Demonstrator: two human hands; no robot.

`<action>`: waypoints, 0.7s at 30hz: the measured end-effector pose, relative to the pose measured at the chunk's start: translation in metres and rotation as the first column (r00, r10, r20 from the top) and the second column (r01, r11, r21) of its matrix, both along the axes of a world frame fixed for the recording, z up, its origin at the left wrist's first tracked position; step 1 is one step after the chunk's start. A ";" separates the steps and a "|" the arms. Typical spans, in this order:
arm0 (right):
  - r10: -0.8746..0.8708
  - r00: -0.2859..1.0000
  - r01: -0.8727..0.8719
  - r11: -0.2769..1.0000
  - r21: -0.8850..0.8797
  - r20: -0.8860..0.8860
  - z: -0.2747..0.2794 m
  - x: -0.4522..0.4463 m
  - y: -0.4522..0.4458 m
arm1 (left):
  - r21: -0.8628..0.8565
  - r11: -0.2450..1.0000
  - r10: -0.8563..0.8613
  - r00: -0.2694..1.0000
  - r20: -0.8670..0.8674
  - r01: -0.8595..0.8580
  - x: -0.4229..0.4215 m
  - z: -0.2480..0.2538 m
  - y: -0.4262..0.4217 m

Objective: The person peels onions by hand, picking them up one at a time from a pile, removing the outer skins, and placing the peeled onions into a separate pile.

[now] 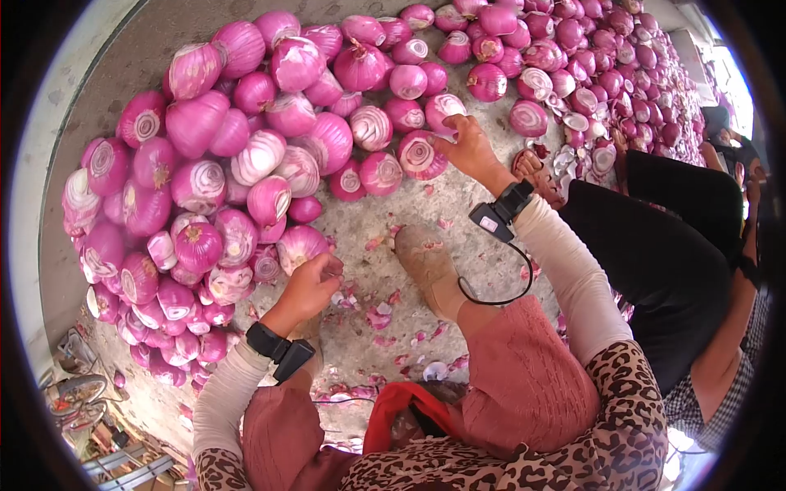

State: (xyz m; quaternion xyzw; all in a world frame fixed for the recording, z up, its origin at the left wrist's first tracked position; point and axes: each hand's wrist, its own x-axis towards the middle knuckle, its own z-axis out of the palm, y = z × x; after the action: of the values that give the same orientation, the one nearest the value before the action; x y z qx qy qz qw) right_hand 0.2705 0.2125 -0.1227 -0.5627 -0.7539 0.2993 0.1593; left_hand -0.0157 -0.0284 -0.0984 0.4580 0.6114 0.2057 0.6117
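My right hand (473, 151) reaches to the edge of a big heap of purple-red onions (196, 123). Its thumb and index finger are apart, the thumb at a cut-ended onion (423, 155) and the index finger at another onion (444, 113). No onion is visibly lifted in it. Lower left, my left hand (307, 290) is beside an onion (301, 245) at the heap's front edge. Its fingers are curled in, and whatever may be inside them is hidden. Both wrists carry black strapped devices.
A second onion pile (606, 74) spreads along the upper right, with peeled skins (565, 159) beside it. Another person in black trousers (655, 237) sits close on my right. Skin scraps litter the concrete floor (352, 225) around my shoe (427, 262). A bicycle (74, 397) stands lower left.
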 end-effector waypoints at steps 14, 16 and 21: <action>0.536 0.764 -0.585 0.811 0.033 0.360 0.022 -0.080 -0.051 | -0.082 0.994 -0.078 0.997 -0.002 0.077 -0.001 0.006 -0.003; 0.546 0.746 -0.602 0.797 0.036 0.381 0.025 -0.078 -0.051 | -0.083 0.994 -0.063 0.998 0.017 0.064 -0.002 0.003 -0.005; 0.617 0.690 -0.665 0.746 -0.002 0.379 0.030 -0.070 -0.055 | -0.105 0.992 -0.064 0.998 0.008 0.064 -0.002 0.005 -0.006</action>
State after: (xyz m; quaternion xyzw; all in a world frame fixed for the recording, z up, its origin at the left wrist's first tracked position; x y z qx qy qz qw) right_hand 0.2007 0.1574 -0.0927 -0.2957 -0.9370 0.1773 -0.0569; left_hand -0.0181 -0.0342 -0.0938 0.4440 0.6048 0.1547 0.6428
